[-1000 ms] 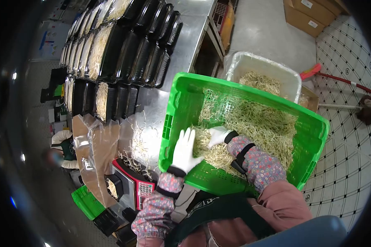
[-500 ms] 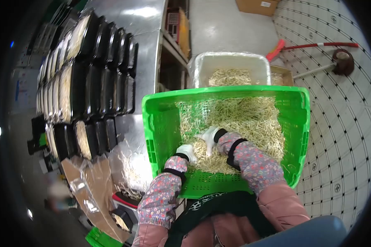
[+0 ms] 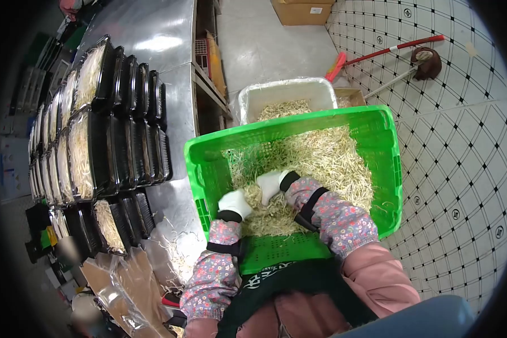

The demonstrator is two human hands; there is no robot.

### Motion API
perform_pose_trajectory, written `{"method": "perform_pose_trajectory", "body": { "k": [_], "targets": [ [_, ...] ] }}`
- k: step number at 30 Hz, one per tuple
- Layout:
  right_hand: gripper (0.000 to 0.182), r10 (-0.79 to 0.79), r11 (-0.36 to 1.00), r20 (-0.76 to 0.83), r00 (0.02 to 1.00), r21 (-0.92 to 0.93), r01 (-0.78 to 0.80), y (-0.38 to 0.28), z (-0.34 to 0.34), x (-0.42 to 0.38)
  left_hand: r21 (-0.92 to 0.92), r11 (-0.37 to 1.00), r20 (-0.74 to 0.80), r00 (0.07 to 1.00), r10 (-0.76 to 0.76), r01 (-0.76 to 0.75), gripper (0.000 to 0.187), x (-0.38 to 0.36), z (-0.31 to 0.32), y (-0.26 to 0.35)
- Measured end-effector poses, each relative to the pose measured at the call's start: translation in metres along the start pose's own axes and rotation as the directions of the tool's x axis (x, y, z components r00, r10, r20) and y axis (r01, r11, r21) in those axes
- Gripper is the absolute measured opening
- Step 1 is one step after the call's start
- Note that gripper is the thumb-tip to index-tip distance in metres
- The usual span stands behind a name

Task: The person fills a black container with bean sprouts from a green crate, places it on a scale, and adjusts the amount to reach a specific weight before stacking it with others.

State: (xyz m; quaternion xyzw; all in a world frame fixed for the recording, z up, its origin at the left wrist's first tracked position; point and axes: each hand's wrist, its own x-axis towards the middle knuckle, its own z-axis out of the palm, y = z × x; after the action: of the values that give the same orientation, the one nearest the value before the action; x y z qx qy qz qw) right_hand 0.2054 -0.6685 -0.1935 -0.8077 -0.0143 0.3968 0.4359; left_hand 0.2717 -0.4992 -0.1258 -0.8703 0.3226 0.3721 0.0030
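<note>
Pale bean sprouts (image 3: 332, 163) lie in a heap inside a large green plastic crate (image 3: 281, 253) in front of me. My left hand (image 3: 235, 204), in a white glove, is curled at the crate's left side against a clump of sprouts. Close by on the right, my right hand (image 3: 271, 186), also gloved in white, has its fingers bent down around the same clump. Some fingertips are hidden among the sprouts. Floral sleeves with black bands cover both forearms.
Stacked black trays of sprouts (image 3: 98, 124) stand on the steel table (image 3: 177, 107) at left. Behind the crate is a white tub (image 3: 287, 90) with sprouts. Loose sprouts and an opened cardboard box (image 3: 124, 287) lie lower left. A red-handled tool (image 3: 400, 49) rests on the floor.
The view has shifted, so the crate sits further left. My hands have drawn in from a spread pose and closed around a clump of sprouts.
</note>
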Motion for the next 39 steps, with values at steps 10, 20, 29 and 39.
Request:
{"method": "perform_pose_trajectory", "body": {
  "k": [10, 20, 29, 39],
  "targets": [
    [0.044, -0.027, 0.891, -0.51, 0.86, -0.402, -0.211, -0.027, -0.079, -0.175, -0.066, 0.916, -0.388, 0.856, 0.342, -0.396, 0.052, 0.006, -0.028, 0.097],
    [0.096, 0.064, 0.864, -0.286, 0.956, -0.463, -0.197, 0.08, 0.094, -0.264, 0.077, 0.757, 0.308, 0.737, 0.601, -0.649, 0.087, -0.038, 0.101, 0.133],
    [0.051, 0.104, 0.989, -0.269, 0.958, -0.074, -0.128, 0.092, -0.011, -0.27, -0.28, 0.905, 0.372, 0.833, 0.41, -0.32, 0.058, -0.006, 0.033, 0.124],
    [0.06, 0.025, 0.976, -0.433, 0.901, -0.184, -0.115, 0.149, -0.005, -0.111, -0.168, 0.96, -0.093, 0.973, 0.21, -0.224, 0.09, 0.063, 0.112, 0.148]
  ]
}}
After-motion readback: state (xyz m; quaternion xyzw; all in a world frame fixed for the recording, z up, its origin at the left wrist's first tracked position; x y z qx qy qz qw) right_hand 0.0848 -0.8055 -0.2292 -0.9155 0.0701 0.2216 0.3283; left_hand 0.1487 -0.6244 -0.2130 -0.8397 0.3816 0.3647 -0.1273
